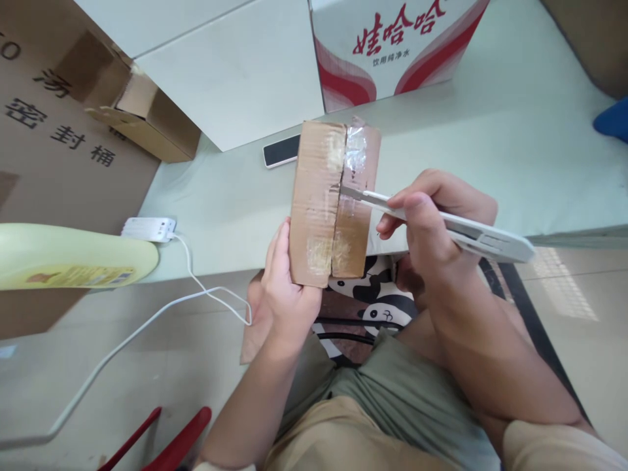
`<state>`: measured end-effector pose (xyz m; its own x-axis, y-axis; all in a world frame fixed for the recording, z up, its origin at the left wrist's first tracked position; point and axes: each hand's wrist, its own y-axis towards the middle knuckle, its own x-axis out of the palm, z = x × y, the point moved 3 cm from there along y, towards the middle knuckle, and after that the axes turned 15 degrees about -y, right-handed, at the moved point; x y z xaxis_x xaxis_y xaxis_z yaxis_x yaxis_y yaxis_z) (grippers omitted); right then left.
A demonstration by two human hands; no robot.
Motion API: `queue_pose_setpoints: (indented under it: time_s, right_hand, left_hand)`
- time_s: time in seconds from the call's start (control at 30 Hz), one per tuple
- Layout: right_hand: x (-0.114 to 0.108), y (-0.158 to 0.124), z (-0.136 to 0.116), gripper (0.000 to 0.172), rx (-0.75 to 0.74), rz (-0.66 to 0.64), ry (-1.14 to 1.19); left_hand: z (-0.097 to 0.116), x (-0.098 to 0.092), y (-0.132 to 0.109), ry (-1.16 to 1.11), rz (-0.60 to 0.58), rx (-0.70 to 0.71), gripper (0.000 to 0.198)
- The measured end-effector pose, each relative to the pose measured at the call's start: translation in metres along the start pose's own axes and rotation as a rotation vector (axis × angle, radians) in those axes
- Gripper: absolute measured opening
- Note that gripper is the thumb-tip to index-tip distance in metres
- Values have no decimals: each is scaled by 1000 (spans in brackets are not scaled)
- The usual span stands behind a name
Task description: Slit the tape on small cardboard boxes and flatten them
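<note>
My left hand (289,281) grips a small brown cardboard box (316,203) by its lower left side, fingers partly hidden behind it. Clear tape crosses the top and bottom ends of the box, and a seam runs lengthwise down its face. A white utility knife (471,229) is held in my right hand (436,216), thumb and fingers closed around the handle. Its grey blade is extended and the tip meets the seam near the middle of the box. Behind the box a dark-faced flat device (282,151) lies on the table, partly covered.
The pale green table (490,150) bears a white box with red Chinese lettering (392,52), a plain white box (245,78) and an open brown carton (157,124). A white adapter (148,229) with a cable (132,340) sits near a yellow-green bottle (73,255) at left.
</note>
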<state>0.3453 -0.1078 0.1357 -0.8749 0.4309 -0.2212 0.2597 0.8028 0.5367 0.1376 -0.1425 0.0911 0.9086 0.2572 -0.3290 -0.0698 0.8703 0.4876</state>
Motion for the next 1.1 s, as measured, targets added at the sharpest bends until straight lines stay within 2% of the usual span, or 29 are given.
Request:
queue_pose_setpoints:
  time_s: [0.17, 0.43, 0.8, 0.97, 1.1]
  right_hand:
    - [3, -2, 2, 27, 15, -6, 111]
    - [12, -3, 2, 26, 95, -116, 100]
    - [3, -6, -8, 34, 150, -35, 167]
    - [2, -7, -9, 38, 206, -51, 70]
    - [6, -7, -9, 39, 239, -105, 79]
  left_hand:
    - [3, 2, -1, -8, -10, -6, 69]
    - [0, 2, -1, -10, -1, 38, 68]
    - [-2, 0, 0, -35, -18, 13, 69]
    - [-5, 0, -1, -71, -19, -13, 71]
    - [-4, 1, 0, -64, -13, -7, 71]
